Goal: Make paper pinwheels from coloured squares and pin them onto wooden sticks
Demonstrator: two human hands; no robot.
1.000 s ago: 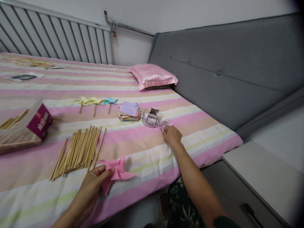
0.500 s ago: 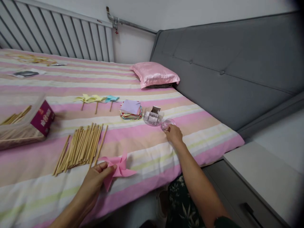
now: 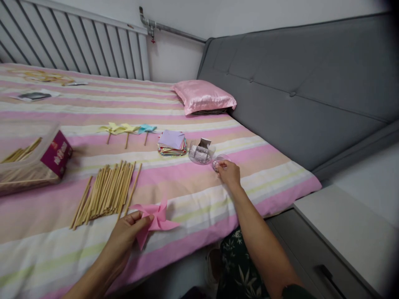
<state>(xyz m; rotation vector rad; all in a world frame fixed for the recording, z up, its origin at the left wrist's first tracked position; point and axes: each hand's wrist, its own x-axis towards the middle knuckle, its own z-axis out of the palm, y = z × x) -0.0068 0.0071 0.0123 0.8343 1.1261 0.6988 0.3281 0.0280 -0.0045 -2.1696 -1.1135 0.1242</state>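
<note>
Near the bed's front edge, my left hand (image 3: 132,230) pinches a pink paper pinwheel (image 3: 158,218) at its middle, thumb on top. My right hand (image 3: 229,172) reaches to a small clear dish (image 3: 222,158) of shiny little pieces, its fingers bunched at the near rim. Whether anything sits between those fingertips is too small to see. Just left of that dish stands a larger clear bowl (image 3: 193,154) with a small open box (image 3: 202,153) and silvery bits in it. A stack of coloured paper squares (image 3: 172,141) lies beside the bowl.
A pile of thin wooden sticks (image 3: 107,193) lies left of my left hand. Behind it are two yellow pinwheels (image 3: 126,129) and a blue pinwheel (image 3: 146,128) on sticks. A clear plastic box (image 3: 28,176) holds more sticks. A pink pillow (image 3: 204,97) rests by the grey headboard (image 3: 280,74).
My right hand's fingers have shifted very slightly at the small dish. My left hand keeps the pink pinwheel in the same place.
</note>
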